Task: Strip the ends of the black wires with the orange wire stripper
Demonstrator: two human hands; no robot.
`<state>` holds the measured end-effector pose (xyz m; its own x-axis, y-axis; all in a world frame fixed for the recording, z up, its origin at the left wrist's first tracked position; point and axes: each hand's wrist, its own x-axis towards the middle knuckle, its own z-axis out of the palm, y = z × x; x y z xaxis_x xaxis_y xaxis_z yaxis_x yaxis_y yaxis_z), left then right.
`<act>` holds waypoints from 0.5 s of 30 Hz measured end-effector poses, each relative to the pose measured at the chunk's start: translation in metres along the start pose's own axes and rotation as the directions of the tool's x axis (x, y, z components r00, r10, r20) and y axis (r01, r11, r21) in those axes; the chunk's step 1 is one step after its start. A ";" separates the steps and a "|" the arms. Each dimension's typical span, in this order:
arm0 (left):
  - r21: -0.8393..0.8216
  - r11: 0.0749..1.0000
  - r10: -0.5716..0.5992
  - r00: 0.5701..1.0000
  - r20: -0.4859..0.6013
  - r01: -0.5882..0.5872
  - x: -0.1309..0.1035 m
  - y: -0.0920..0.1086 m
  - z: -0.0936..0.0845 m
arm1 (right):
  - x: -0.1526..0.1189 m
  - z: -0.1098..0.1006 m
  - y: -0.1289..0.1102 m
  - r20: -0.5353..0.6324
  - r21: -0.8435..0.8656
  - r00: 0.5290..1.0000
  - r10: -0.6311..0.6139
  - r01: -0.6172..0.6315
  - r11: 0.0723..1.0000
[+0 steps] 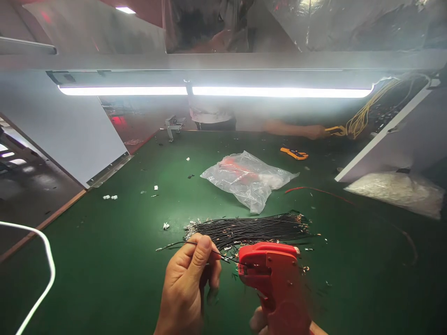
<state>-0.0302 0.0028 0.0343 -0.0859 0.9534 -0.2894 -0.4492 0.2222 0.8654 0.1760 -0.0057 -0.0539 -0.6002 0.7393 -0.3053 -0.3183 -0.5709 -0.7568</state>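
Observation:
Between thumb and fingers, my left hand [192,274] pinches a thin black wire [173,244]. Its left end shows a metal tip, and its right end reaches into the jaws of a red wire stripper [282,274]. My right hand [259,321] is wrapped round the stripper's handle, mostly hidden behind it. Just beyond both hands lies a bundle of black wires [247,228], with metal terminals at its left end and bare copper at its right. Bits of cut insulation and copper are scattered around the tool.
A clear plastic bag [244,179] with red and white contents lies beyond the bundle. Farther back is a yellow wire stripper [294,153]. Across the green table [104,260], a co-worker's hand [312,132] holds a yellow tool near yellow wires [363,116]. A white cable [49,260] curves at left.

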 end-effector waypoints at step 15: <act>0.100 0.995 -0.012 0.997 -0.074 0.019 0.005 -0.009 0.000 | -0.004 -0.003 0.003 -0.048 -0.148 0.967 -0.249 0.239 0.960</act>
<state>-0.0264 0.0056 0.0246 -0.1458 0.9329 -0.3292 -0.3594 0.2601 0.8962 0.1795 -0.0092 -0.0571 -0.4662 0.8743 -0.1350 -0.3402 -0.3180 -0.8850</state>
